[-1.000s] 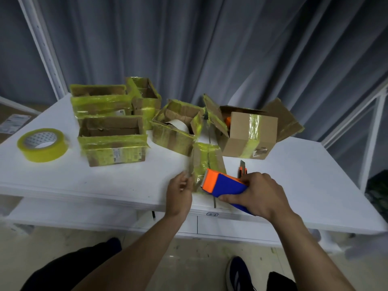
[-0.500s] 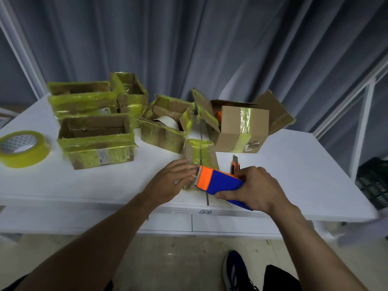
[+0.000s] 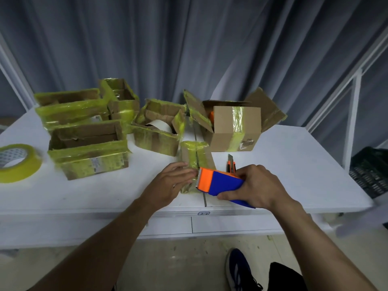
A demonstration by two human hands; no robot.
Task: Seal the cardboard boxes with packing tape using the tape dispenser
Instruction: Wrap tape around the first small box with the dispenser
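A small cardboard box (image 3: pixel 194 156) wrapped in yellow tape lies near the front edge of the white table (image 3: pixel 294 164). My right hand (image 3: pixel 260 187) grips the blue and orange tape dispenser (image 3: pixel 218 181), whose toothed orange end sits on the near end of that box. My left hand (image 3: pixel 171 183) lies on the box's left side with its fingers stretched toward the dispenser's blade. Several other boxes stand behind, among them a larger one (image 3: pixel 235 127) with its flaps open and a strip of yellow tape down its front.
An orange utility knife (image 3: pixel 231 162) lies right of the small box. A yellow tape roll (image 3: pixel 16 162) sits at the table's left edge. Open taped boxes (image 3: pixel 88 152) fill the left and middle. A grey curtain hangs behind; a dark crate (image 3: pixel 371 171) stands at right.
My left hand moved from the box's side onto its near end, beside the dispenser's blade. The dispenser stayed on the box, shifting slightly. The view swung to the left.
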